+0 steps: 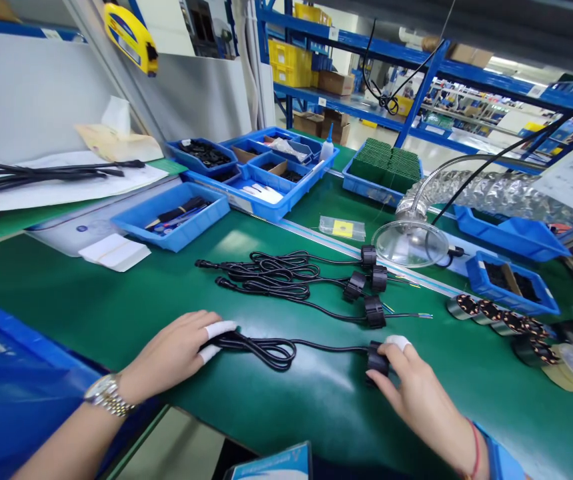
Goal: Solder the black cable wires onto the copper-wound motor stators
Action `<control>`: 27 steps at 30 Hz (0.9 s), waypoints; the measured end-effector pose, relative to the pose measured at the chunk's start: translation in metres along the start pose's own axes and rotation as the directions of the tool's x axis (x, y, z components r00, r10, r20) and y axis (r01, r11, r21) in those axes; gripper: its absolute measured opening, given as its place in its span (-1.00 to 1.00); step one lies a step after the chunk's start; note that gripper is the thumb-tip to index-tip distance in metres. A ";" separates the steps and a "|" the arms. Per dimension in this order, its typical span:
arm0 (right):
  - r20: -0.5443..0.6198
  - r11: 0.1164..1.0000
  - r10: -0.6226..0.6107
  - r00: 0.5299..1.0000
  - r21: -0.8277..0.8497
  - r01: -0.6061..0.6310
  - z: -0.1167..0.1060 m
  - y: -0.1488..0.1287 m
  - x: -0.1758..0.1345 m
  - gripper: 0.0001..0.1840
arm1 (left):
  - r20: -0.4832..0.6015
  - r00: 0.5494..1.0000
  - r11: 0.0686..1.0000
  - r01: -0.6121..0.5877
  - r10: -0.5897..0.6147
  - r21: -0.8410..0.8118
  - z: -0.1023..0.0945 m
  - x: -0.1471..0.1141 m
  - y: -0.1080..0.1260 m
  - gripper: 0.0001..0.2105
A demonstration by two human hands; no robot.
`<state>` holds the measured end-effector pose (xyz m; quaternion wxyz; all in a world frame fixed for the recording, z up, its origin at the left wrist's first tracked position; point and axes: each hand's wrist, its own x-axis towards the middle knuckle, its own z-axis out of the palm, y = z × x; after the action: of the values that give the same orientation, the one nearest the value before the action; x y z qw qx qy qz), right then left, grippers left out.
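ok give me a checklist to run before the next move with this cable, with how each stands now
1. Left hand gripping the coil: ok.
2. Right hand on the black cap: ok.
3. Held cable apart from the other cables: ok, green tabletop shows between.
4. Other cables separated from each other: not ok, coils overlap.
5. Wire ends at the held cap: cannot tell, none visible.

Left hand [179, 350] curled, right hand [416, 387] pinching

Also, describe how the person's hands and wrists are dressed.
The left hand wears two white finger covers and a silver-and-gold watch; the right hand a white fingertip cover, a thin red cord and a blue cuff.
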<state>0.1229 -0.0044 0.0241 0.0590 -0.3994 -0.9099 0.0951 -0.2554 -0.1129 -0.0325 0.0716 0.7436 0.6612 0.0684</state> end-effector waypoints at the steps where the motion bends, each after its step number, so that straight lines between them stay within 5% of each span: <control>1: -0.001 0.999 -0.034 0.999 0.013 0.034 0.002 -0.003 0.004 -0.76 | -0.009 1.000 1.000 0.026 -0.026 0.007 -0.001 -0.001 -0.005 -0.67; 9: -0.078 0.998 -0.058 0.995 0.000 0.058 0.006 -0.010 0.053 -0.79 | -0.107 0.960 0.954 0.270 -0.257 0.129 -0.008 0.035 -0.020 -0.62; 13: -0.093 0.984 -0.133 0.987 0.106 0.143 -0.022 0.013 0.073 -0.76 | -0.011 0.984 0.980 0.178 -0.177 0.090 -0.028 0.044 -0.012 -0.54; 16: -0.150 0.994 -0.065 0.987 0.082 0.078 -0.035 0.043 0.108 -0.68 | -0.106 0.992 0.998 0.062 -0.064 -0.026 -0.039 0.067 0.003 -0.61; 18: -0.145 0.998 -0.012 0.989 0.059 0.021 -0.031 0.061 0.136 -0.58 | -0.204 0.975 0.996 0.077 -0.083 -0.034 -0.034 0.098 0.013 -0.61; 22: -0.060 0.994 -0.039 0.997 0.095 0.045 -0.007 0.076 0.173 -0.53 | -0.173 0.968 0.983 0.179 -0.182 -0.032 -0.009 0.159 0.019 -0.50; 27: -0.037 0.983 -0.075 0.996 0.163 0.080 0.007 0.060 0.142 -0.69 | -0.131 0.981 0.990 0.139 -0.142 -0.028 -0.001 0.162 0.015 -0.58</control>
<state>0.0685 0.1395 0.0088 0.1096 -0.3587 -0.9129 0.1611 -0.2218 0.0459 -0.0268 0.0391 0.6883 0.7147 0.1185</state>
